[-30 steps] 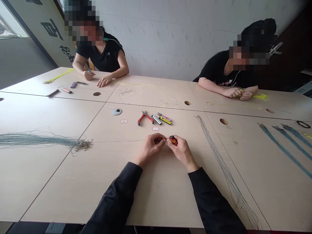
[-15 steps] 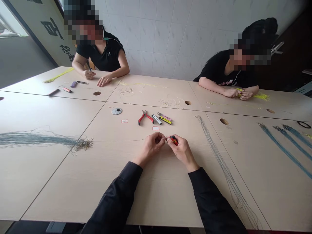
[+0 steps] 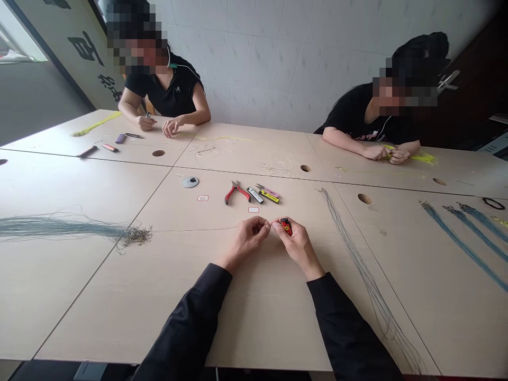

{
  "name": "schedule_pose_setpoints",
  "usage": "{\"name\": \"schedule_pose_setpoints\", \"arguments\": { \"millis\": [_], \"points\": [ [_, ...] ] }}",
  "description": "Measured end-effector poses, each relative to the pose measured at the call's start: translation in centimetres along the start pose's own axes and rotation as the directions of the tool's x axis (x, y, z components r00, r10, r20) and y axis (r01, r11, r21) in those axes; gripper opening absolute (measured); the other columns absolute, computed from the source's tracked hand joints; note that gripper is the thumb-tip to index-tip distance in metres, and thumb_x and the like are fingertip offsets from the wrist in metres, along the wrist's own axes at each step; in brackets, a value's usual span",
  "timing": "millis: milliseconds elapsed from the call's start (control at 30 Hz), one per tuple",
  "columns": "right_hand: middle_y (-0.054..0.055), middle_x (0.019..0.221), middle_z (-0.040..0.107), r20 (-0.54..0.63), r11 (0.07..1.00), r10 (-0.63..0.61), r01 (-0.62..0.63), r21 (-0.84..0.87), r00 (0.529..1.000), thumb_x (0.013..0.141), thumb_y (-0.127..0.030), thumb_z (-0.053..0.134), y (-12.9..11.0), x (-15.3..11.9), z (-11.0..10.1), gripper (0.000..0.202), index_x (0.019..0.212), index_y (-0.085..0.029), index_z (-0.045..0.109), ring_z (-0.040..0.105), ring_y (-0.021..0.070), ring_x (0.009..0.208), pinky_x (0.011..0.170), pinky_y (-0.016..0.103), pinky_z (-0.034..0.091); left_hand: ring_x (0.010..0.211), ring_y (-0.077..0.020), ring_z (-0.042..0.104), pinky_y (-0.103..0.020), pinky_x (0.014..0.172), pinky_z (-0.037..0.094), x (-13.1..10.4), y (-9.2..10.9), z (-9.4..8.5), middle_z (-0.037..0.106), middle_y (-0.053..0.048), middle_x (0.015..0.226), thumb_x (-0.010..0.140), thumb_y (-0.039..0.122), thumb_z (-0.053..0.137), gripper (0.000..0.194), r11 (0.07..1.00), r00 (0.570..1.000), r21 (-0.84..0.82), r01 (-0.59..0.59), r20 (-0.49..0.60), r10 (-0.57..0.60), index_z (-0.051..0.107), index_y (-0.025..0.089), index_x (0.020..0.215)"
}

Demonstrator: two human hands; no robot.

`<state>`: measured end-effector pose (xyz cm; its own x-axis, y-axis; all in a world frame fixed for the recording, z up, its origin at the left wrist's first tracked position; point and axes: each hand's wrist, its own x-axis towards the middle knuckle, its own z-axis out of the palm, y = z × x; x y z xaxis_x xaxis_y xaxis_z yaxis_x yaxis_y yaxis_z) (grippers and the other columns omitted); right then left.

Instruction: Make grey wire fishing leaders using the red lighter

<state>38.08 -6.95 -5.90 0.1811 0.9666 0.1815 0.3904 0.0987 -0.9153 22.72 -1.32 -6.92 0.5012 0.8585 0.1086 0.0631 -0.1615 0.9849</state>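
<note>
Lighter (image 3: pixel 286 227) tipped more upright, our right hand (image 3: pixel 297 239) closed round it.
Our left hand (image 3: pixel 251 236) pinches thin cord (image 3: pixel 194 230), well in from the near edge of the table (image 3: pixel 262 317): likely light, limp, best gripped near its end.

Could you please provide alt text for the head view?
A person's left hand pinches a thin greyish strand, while the right hand holds a small red-and-black object. Beyond them, red-handled metal pliers lie on a pale wood-look table; two people in black are opposite.
</note>
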Motion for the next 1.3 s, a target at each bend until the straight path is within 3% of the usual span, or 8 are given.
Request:
{"name": "schedule_pose_setpoints", "arguments": {
  "millis": [333,600,867,1067,1200,1300],
  "points": [
    [0.002,0.082,0.062,0.02,0.999,-0.03,0.03,-0.031,0.999,0.092,-0.048,0.052,-0.06,0.08,-0.09,0.033,0.094,-0.017,0.063,0.053,0.0148,0.071,0.068,0.024,0.041,0.055,-0.0079,0.034,-0.022,0.051,0.027,-0.09,0.07,-0.14,0.045,0.003,0.063,0.086,0.047,0.057,0.034,0.999,1.0,0.043,-0.027,0.013,0.027,0.061,0.014,0.079],
    [0.001,0.076,0.059,0.036,1.0,0.005,-0.005,0.012,0.999,0.091,-0.05,0.052,-0.29,-0.06,0.0,0.035,0.094,-0.017,0.064,0.05,0.0138,0.065,0.062,0.024,0.04,0.057,-0.0078,0.039,-0.021,0.052,0.031,0.06,-0.18,0.03,0.051,0.002,0.066,0.083,0.048,0.059,0.034,1.0,1.0,-0.008,0.015,0.0,-0.015,0.058,0.014,0.077],
    [0.001,0.077,0.06,0.048,1.0,0.01,-0.01,-0.002,0.999,0.09,-0.05,0.053,-0.39,-0.02,-0.13,0.035,0.089,-0.017,0.063,0.051,0.0145,0.068,0.067,0.024,0.041,0.058,-0.0078,0.039,-0.021,0.054,0.032,-0.07,-0.03,-0.1,0.051,0.002,0.067,0.084,0.04,0.058,0.026,1.0,0.999,0.012,0.004,0.034,-0.004,0.058,0.015,0.076],
    [0.001,0.076,0.057,0.035,1.0,0.013,-0.014,0.025,0.999,0.09,-0.051,0.055,-0.38,-0.11,-0.01,0.035,0.091,-0.017,0.062,0.048,0.0135,0.067,0.065,0.024,0.041,0.058,-0.0077,0.039,-0.021,0.053,0.032,0.04,-0.11,0.02,0.051,0.002,0.066,0.082,0.035,0.06,0.022,1.0,1.0,0.008,0.026,-0.008,-0.026,0.058,0.014,0.075],
    [-0.004,0.062,0.044,0.038,0.987,0.078,-0.082,0.137,0.996,0.093,-0.058,0.045,-0.32,-0.08,0.2,0.041,0.091,-0.019,0.057,0.036,0.0113,0.053,0.053,0.024,0.034,0.056,-0.0081,0.039,-0.022,0.052,0.03,0.1,0.29,-0.02,0.049,0.002,0.063,0.081,0.04,0.063,0.027,0.998,0.995,-0.04,0.05,-0.086,-0.054,0.061,0.014,0.077],
    [-0.003,0.058,0.04,0.069,0.975,0.148,-0.158,0.159,0.987,0.095,-0.062,0.031,-0.23,-0.06,0.31,0.053,0.076,-0.018,0.054,0.033,0.0111,0.05,0.05,0.025,0.03,0.057,-0.0085,0.039,-0.022,0.052,0.03,0.05,0.66,-0.12,0.05,0.002,0.062,0.08,0.046,0.065,0.032,0.996,0.993,-0.07,0.059,-0.098,-0.066,0.063,0.013,0.08]
  ]
}}
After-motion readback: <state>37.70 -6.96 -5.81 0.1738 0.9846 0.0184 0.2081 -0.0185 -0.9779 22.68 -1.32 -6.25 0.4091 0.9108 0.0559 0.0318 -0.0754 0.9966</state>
